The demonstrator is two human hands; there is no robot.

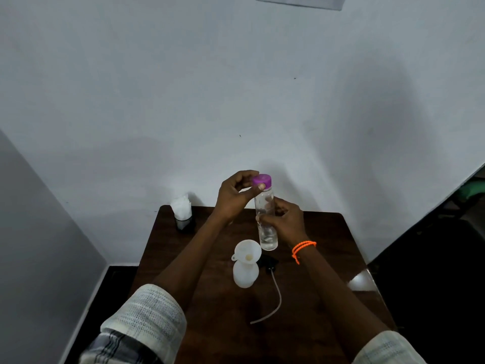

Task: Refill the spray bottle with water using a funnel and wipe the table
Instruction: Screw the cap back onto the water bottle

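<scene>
Filling most of the lower view, the dark wooden table (183, 258) stands against a pale wall, and everything for the job sits on or above it. The clear water bottle (266, 219) is the tallest thing here, held upright just above the table's far middle. The right hand (284, 222) is wrapped round its body, while the left hand (236, 195) pinches the purple cap (262, 180) between thumb and fingers, so the cap looks to be on the neck and about to be turned off. Just near of it stands the white spray bottle (245, 274), with the white funnel (248, 252) seated in its mouth. To its right lies the black spray head (270, 262), its dip tube (275, 300) trailing toward the near edge. At the far left corner a dark holder of white tissues (182, 212) waits, probably for the wiping.

The chief risk, as I judge it, is the pour. The funnel is wide and sits high on a light, narrow bottle that neither hand steadies; a knock from the water bottle's lip or a fast stream could tip it and flood the table. The loose cap could also slip from the fingers and roll off. A careless forearm might sweep the dip tube over the edge.
</scene>
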